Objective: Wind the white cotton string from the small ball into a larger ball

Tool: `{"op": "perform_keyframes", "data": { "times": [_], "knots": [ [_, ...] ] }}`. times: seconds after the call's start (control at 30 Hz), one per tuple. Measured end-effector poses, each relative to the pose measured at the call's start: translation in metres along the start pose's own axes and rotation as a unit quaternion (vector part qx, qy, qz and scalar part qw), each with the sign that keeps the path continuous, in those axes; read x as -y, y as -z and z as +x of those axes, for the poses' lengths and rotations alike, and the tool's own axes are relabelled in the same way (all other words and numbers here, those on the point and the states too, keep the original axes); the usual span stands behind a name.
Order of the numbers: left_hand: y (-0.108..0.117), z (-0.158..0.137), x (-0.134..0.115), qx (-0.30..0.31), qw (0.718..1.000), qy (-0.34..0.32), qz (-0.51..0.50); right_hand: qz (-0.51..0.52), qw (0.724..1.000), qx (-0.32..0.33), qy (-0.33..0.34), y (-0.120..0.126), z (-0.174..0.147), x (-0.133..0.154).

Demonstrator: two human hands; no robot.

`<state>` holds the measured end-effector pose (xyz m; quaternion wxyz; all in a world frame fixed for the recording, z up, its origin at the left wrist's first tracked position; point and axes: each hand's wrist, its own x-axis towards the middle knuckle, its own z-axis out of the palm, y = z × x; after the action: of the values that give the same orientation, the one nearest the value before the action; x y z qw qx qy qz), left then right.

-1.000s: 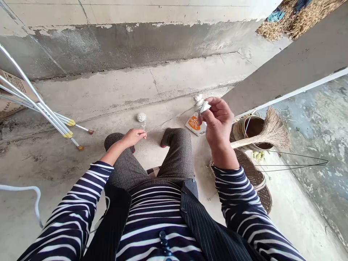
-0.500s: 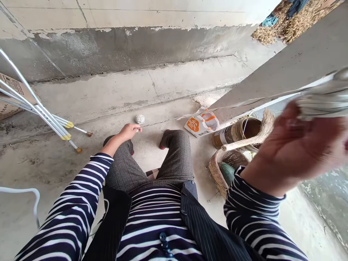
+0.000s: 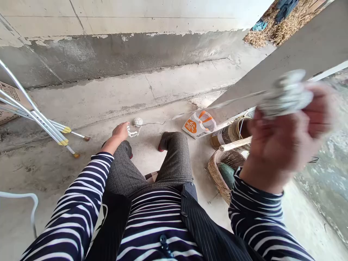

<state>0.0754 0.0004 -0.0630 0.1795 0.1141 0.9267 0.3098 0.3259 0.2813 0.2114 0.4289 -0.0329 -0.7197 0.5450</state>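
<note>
- I am noting the left hand (image 3: 119,133) pinching a loose white strand (image 3: 133,134).
- The string ball (image 3: 138,121) is resting on the floor (image 3: 144,157), just beside that hand.
- The right hand (image 3: 282,145) is holding a white bundle (image 3: 285,96), fingers apparently curling around it; blur is hiding detail.

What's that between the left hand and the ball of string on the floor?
In the head view, a loose loop of white string dips between the left hand and the ball.
</note>
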Motion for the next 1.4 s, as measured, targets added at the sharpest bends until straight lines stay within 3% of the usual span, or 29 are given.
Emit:
{"op": "perform_keyframes", "data": {
  "times": [0.03, 0.13, 0.23, 0.3, 0.43, 0.57, 0.63, 0.87, 1.0, 1.07, 1.1, 1.2, 1.27, 1.33, 1.4],
  "knots": [
    [0.000, -0.004, -0.013, 0.000, 1.000, -0.011, 0.003, 0.062, 0.998, -0.008, 0.020, -0.010, -0.002, -0.009],
    [-0.010, -0.027, -0.066, 0.031, 0.990, -0.102, -0.092, 0.097, 0.984, 0.111, -0.104, -0.044, -0.013, -0.044],
    [-0.026, -0.060, -0.113, 0.075, 0.941, -0.199, -0.263, 0.128, 0.959, 0.166, -0.189, -0.072, -0.026, -0.079],
    [-0.034, -0.081, -0.129, 0.101, 0.915, -0.204, -0.333, 0.135, 0.949, 0.187, -0.215, -0.083, -0.032, -0.097],
    [-0.031, -0.110, -0.125, 0.136, 0.907, -0.195, -0.347, 0.077, 0.959, 0.184, -0.204, -0.086, -0.036, -0.121],
    [-0.014, -0.121, -0.110, 0.165, 0.923, -0.192, -0.291, -0.008, 0.964, 0.189, -0.190, -0.080, -0.043, -0.138],
    [-0.006, -0.123, -0.107, 0.200, 0.915, -0.188, -0.295, -0.028, 0.965, 0.187, -0.182, -0.079, -0.048, -0.143],
    [0.005, -0.128, -0.108, 0.306, 0.825, -0.116, -0.462, -0.165, 0.967, 0.185, -0.062, -0.089, -0.059, -0.156],
    [-0.003, -0.126, -0.098, 0.344, 0.775, -0.071, -0.525, -0.150, 0.975, 0.161, -0.021, -0.090, -0.059, -0.146],
    [-0.010, -0.121, -0.090, 0.336, 0.787, -0.061, -0.514, -0.124, 0.980, 0.158, -0.007, -0.089, -0.059, -0.136],
    [-0.013, -0.117, -0.085, 0.324, 0.808, -0.064, -0.487, -0.111, 0.981, 0.162, -0.003, -0.089, -0.060, -0.131],
    [-0.020, -0.102, -0.074, 0.223, 0.914, -0.092, -0.325, -0.087, 0.980, 0.179, -0.008, -0.089, -0.063, -0.119],
    [-0.021, -0.094, -0.072, 0.127, 0.961, -0.120, -0.217, -0.078, 0.978, 0.191, -0.017, -0.090, -0.066, -0.114],
    [-0.022, -0.090, -0.077, 0.050, 0.967, -0.143, -0.204, -0.072, 0.977, 0.200, -0.024, -0.091, -0.069, -0.113],
    [-0.021, -0.092, -0.088, 0.025, 0.942, -0.161, -0.293, -0.068, 0.976, 0.207, -0.031, -0.095, -0.071, -0.113]
  ]
}}
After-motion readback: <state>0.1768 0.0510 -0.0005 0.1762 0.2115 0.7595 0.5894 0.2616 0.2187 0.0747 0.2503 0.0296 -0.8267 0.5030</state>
